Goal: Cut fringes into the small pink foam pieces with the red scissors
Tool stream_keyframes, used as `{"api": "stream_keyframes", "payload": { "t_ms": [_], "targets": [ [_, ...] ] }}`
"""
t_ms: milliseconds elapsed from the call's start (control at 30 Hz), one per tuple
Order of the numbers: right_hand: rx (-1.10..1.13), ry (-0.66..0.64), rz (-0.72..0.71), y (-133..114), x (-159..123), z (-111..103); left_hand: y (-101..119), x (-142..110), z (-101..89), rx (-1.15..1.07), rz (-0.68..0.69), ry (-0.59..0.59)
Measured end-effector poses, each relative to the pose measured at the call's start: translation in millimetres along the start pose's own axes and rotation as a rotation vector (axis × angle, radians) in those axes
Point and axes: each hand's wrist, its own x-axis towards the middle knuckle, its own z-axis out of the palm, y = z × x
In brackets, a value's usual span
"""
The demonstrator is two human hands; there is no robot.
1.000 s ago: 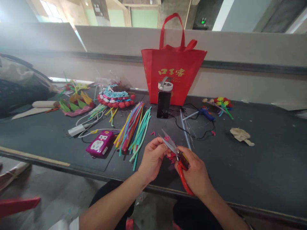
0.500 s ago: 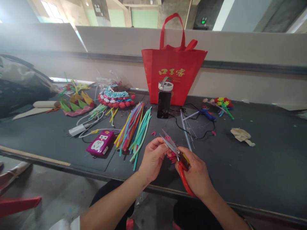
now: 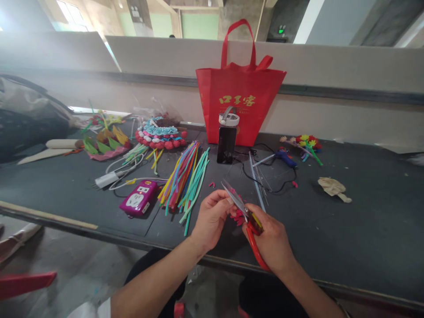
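My right hand (image 3: 270,238) is wrapped round a pair of scissors (image 3: 254,247) with red handles, blades pointing up and left. The blades lie close against the fingertips of my left hand (image 3: 213,216), which is closed in a pinch. What it pinches is too small and too covered by fingers and blades to name. Small red-pink pieces (image 3: 237,218) lie on the table just behind and below the blades. Two more small pink bits (image 3: 212,184) rest beyond my left fingers.
Left of my hands lie bundled coloured strips (image 3: 179,176) and a purple power socket (image 3: 139,198). Ahead stand a phone (image 3: 226,145) and a red bag (image 3: 238,88). A blue glue gun (image 3: 285,158) with its cord, craft flowers (image 3: 308,143) and a crumpled beige piece (image 3: 333,187) lie rightward.
The scissor blades have come closer together near my left fingertips. Both hands stay almost in the same place.
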Motion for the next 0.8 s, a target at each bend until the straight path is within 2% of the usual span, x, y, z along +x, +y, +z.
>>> {"api": "stream_keyframes", "payload": {
  "t_ms": [300, 467, 667, 800],
  "targets": [
    [-0.058, 0.058, -0.015, -0.7, 1.5, -3.5, 0.8, 0.3, -0.9, -0.005, -0.013, -0.026],
    [-0.082, 0.117, 0.001, 4.6, 1.9, -2.2, 1.7, 3.1, -4.5, -0.09, -0.082, -0.05],
    [0.207, 0.144, 0.116, 2.4, 6.4, -8.3, 0.5, 1.9, -5.5, -0.048, -0.207, -0.155],
    [0.338, 0.135, 0.083, -4.0, 9.3, -10.2, -4.9, 0.8, -4.9, 0.085, -0.306, -0.171]
  ]
}}
